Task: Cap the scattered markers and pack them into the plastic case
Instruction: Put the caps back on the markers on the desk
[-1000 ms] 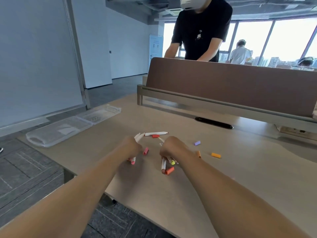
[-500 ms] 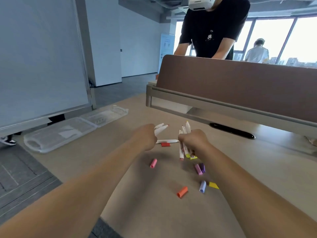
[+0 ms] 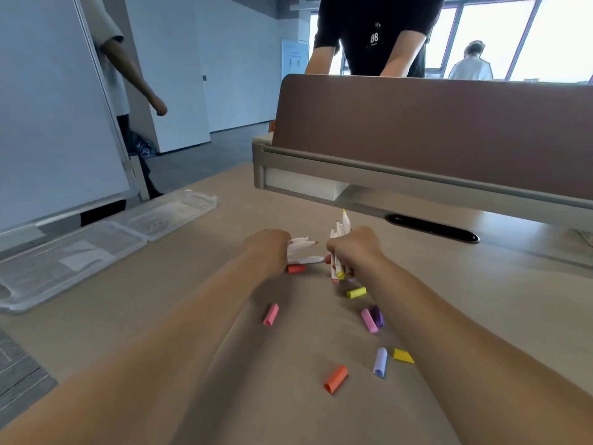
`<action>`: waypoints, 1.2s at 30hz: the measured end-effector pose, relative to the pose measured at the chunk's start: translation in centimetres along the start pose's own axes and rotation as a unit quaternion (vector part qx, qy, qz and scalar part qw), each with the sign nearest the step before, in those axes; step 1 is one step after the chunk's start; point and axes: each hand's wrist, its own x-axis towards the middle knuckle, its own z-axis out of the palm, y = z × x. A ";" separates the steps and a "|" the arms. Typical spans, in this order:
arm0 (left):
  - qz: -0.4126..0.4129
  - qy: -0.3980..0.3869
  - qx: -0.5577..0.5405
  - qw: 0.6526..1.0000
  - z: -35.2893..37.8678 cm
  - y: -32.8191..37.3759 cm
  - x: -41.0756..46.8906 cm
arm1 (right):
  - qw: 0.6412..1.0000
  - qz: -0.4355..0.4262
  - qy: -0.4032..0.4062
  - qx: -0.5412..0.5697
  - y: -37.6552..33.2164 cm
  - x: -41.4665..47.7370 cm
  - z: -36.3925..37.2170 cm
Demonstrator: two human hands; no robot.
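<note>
My left hand [image 3: 269, 248] grips a few white uncapped markers [image 3: 301, 247] whose tips point right. In my right hand [image 3: 356, 248] stands a bunch of several white markers [image 3: 340, 226], held upright with their tips above the fist. Loose caps lie on the wooden table [image 3: 192, 316] near my arms: a red cap [image 3: 296, 268], a yellow cap [image 3: 356, 292], a pink cap [image 3: 271, 314], lilac and purple caps [image 3: 372, 319], an orange cap [image 3: 335, 379], a light blue cap [image 3: 380, 362] and another yellow cap [image 3: 403, 355]. The clear plastic case [image 3: 70, 255] lies open at the left.
A brown desk divider [image 3: 433, 133] stands across the back of the table, with a black cable slot [image 3: 431, 228] in front of it. One person stands behind the divider, another at a whiteboard [image 3: 48, 107] on the left. The table's left edge runs beside the case.
Both hands lifted bunches of markers off the table. The view has moved in and tilted down, so the loose caps now lie lower in the frame, near my forearms.
</note>
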 end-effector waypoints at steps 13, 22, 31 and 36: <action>-0.053 0.038 -0.124 0.990 -3.5 0.8 -3.0 | 0.999 -0.038 -0.001 -0.037 -0.3 -3.2 -2.6; -0.059 -0.026 -0.325 0.943 -8.4 9.0 -11.5 | 0.996 -0.064 -0.009 -0.065 -0.1 -10.9 -9.8; -0.028 -0.148 -0.432 0.889 -7.2 23.2 -16.2 | 0.998 -0.009 0.047 -0.038 6.4 -15.6 -21.6; 0.018 -0.207 -0.414 0.886 -4.6 32.8 -17.5 | 0.995 0.063 0.082 -0.011 12.2 -16.9 -29.1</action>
